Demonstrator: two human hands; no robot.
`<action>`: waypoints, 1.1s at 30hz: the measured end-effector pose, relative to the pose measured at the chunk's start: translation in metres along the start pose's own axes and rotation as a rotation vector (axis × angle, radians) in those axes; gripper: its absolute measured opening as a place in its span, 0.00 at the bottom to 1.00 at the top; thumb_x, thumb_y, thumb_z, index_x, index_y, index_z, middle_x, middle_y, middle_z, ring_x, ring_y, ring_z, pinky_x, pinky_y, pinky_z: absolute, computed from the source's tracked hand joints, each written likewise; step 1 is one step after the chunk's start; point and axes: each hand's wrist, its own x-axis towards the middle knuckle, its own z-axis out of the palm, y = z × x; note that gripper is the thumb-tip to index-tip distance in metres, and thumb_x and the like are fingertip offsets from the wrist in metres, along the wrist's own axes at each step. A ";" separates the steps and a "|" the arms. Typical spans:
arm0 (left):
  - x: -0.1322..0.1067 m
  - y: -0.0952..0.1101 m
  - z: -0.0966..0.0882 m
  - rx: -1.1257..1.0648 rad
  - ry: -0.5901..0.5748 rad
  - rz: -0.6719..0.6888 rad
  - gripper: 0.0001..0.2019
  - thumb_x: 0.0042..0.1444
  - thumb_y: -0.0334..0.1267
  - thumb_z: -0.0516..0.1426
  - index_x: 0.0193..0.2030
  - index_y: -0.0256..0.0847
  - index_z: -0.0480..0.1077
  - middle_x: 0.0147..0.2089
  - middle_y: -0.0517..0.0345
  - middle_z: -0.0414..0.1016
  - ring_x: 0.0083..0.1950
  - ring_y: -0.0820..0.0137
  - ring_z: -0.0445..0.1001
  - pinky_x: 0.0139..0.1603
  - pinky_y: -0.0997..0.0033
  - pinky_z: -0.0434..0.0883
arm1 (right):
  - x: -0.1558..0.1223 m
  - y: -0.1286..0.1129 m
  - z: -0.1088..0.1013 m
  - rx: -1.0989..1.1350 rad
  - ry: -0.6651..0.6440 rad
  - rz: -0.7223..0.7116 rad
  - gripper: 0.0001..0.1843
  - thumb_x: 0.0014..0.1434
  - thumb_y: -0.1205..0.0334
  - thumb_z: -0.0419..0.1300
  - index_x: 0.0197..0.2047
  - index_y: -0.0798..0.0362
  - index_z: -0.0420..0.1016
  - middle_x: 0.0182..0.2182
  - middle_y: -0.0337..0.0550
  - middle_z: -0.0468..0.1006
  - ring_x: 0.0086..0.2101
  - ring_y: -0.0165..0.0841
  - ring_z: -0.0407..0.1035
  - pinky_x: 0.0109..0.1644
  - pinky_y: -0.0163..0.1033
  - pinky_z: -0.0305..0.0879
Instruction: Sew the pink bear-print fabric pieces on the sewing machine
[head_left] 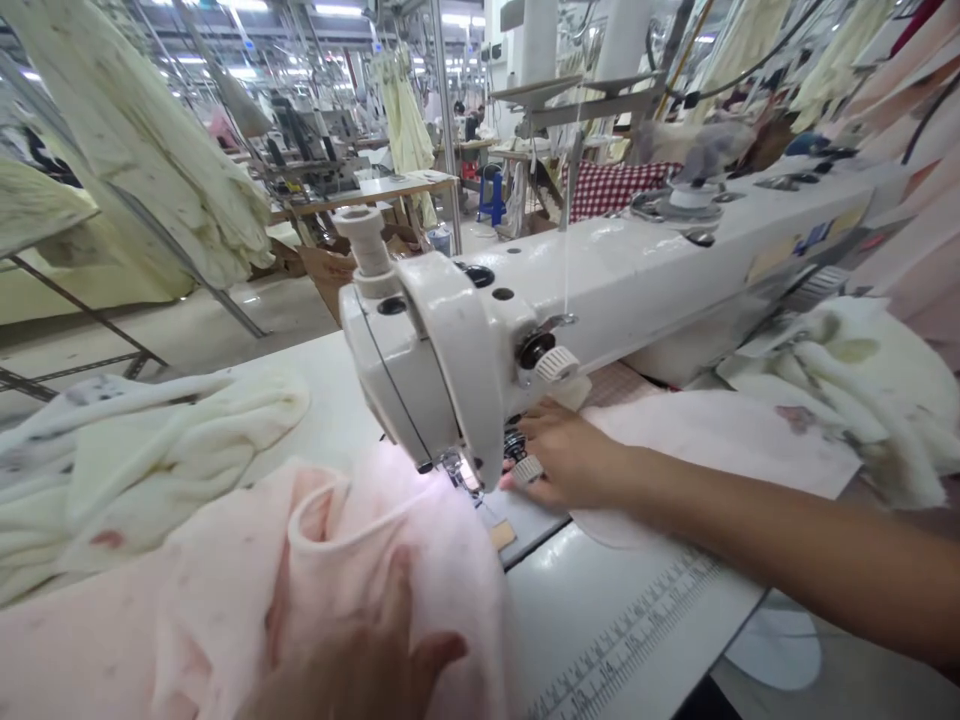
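A white sewing machine [465, 360] stands before me, its lamp lighting the needle area and presser foot [466, 478]. Pale pink fabric [225, 590] with a narrow bound edge [322, 540] lies to the left of the needle, partly near the foot. My left hand [360, 650] rests on this fabric with its fingers spread, slightly blurred. My right hand [574, 455] reaches in by the lower dial [527, 468] on the machine head, with thumb and fingers apart around it. Some of its fingertips are hidden behind the head. Nothing shows in its grasp.
Cream patterned cloth [172, 440] is heaped on the left of the table. More pale cloth [847, 380] lies at right, and a light pink piece [705, 440] sits under my right forearm. A printed ruler [622, 640] runs along the front edge. Cream garments [157, 150] hang at left.
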 end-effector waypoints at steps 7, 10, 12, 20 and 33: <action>0.028 0.024 -0.005 0.135 0.130 0.198 0.13 0.60 0.34 0.48 0.47 0.42 0.70 0.37 0.54 0.71 0.36 0.61 0.69 0.35 0.60 0.67 | -0.002 -0.009 0.005 0.030 -0.004 -0.094 0.12 0.60 0.54 0.57 0.34 0.49 0.78 0.30 0.41 0.76 0.36 0.35 0.63 0.44 0.42 0.54; 0.039 0.017 0.002 0.031 0.137 0.201 0.12 0.60 0.35 0.49 0.47 0.41 0.70 0.38 0.53 0.70 0.37 0.62 0.69 0.35 0.60 0.68 | -0.002 -0.008 0.007 0.045 -0.008 -0.041 0.11 0.59 0.53 0.58 0.33 0.48 0.79 0.30 0.42 0.75 0.37 0.36 0.63 0.45 0.42 0.55; 0.046 0.012 0.001 -0.020 0.129 0.170 0.13 0.60 0.36 0.48 0.47 0.40 0.70 0.38 0.51 0.70 0.37 0.61 0.70 0.35 0.60 0.68 | -0.001 -0.008 0.008 0.067 -0.016 0.010 0.10 0.58 0.54 0.60 0.33 0.48 0.79 0.30 0.42 0.75 0.38 0.36 0.64 0.45 0.42 0.56; 0.063 -0.007 -0.010 0.083 0.206 0.008 0.10 0.57 0.41 0.53 0.42 0.42 0.71 0.40 0.51 0.71 0.43 0.58 0.70 0.43 0.55 0.67 | 0.002 -0.010 0.007 0.073 -0.005 0.079 0.10 0.57 0.57 0.60 0.32 0.52 0.79 0.29 0.44 0.75 0.35 0.36 0.66 0.43 0.41 0.58; -0.156 -0.043 -0.065 0.113 -0.151 -0.178 0.15 0.44 0.31 0.59 0.41 0.47 0.73 0.68 0.54 0.52 0.68 0.49 0.46 0.61 0.43 0.54 | -0.003 -0.015 -0.009 0.223 -0.160 -0.156 0.13 0.60 0.60 0.53 0.37 0.53 0.79 0.32 0.46 0.77 0.34 0.38 0.69 0.42 0.44 0.59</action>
